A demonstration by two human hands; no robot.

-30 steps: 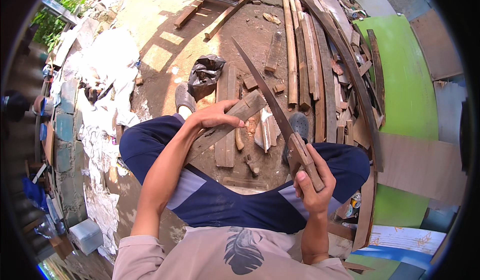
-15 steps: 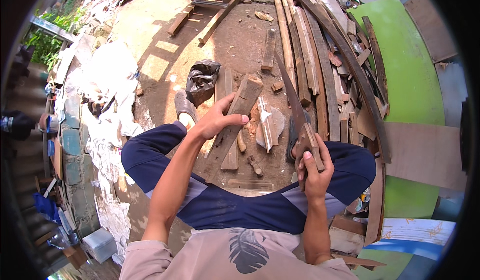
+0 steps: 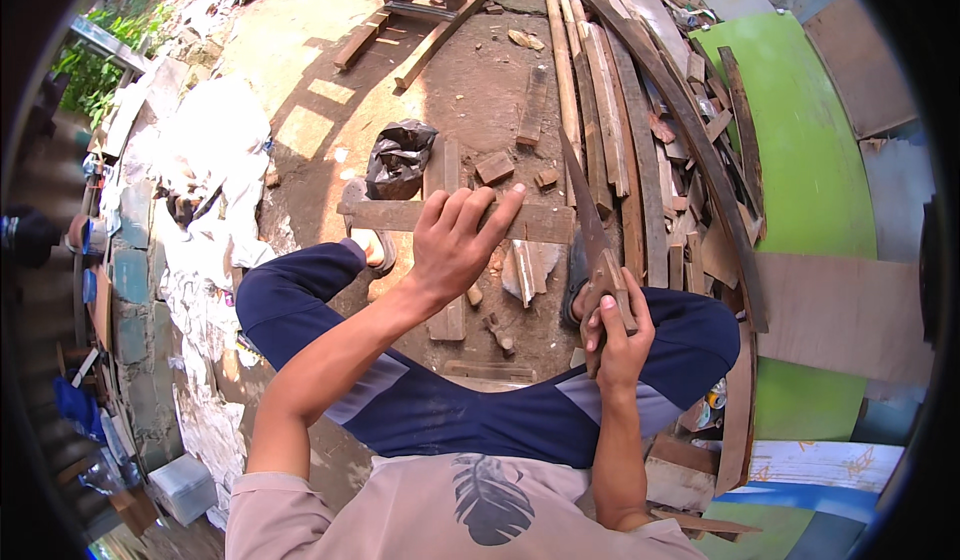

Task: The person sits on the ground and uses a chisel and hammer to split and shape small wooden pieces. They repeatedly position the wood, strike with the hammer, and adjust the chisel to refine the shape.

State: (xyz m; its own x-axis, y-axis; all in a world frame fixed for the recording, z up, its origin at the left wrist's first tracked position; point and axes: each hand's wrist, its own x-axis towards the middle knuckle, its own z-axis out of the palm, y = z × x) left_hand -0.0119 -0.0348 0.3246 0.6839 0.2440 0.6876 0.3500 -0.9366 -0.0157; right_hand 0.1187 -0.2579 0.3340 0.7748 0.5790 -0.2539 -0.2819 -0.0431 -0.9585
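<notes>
A weathered wooden beam (image 3: 545, 222) lies crosswise in front of me, one end near my left foot and the other near the saw. My left hand (image 3: 450, 245) is over its middle, the fingers laid across the top and gripping it. My right hand (image 3: 622, 335) is closed round the wooden handle (image 3: 607, 282) of a handsaw. Its dark blade (image 3: 584, 192) points up and away, apart from the beam. Beyond the beam lies a short wood block (image 3: 494, 167). On the near side are a pale-streaked wood piece (image 3: 527, 272) and a hammer-like tool (image 3: 498, 333), partly unclear.
Long planks (image 3: 625, 140) and scrap wood are piled on the right, beside a green panel (image 3: 810, 130). A black plastic bag (image 3: 400, 158) stands by my left foot. Farther off is a wooden frame (image 3: 425, 5). White sheeting (image 3: 210, 170) covers ground on the left.
The beam has swung from a steep slant to crosswise and lower, and my left hand now lies over its top. The short block beyond it has come into view. The saw has barely moved.
</notes>
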